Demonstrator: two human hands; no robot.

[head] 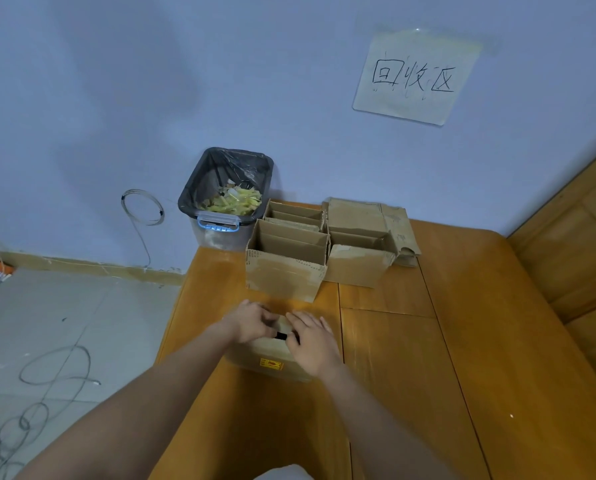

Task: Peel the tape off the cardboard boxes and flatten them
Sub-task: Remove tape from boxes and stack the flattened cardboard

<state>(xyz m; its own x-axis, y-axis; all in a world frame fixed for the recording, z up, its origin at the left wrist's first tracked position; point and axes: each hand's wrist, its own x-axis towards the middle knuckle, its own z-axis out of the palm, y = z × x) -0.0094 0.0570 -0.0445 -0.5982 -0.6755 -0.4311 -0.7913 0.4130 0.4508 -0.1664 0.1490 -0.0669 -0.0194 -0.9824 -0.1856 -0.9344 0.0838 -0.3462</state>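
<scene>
There is only the one view, from the person's head, wide-angled, looking forward and steeply down along both forearms. It sits close over the wooden table (411, 358), facing the blue wall (185, 81) beyond, with floor (64, 323) at the left; no second view shares the scene

Soft, even, bluish light fills my view; faint shadows smear the wall (151, 81). The wide lens bends the edges, my forearms blur, and the paper sign (416, 76) catches slight glare.
</scene>
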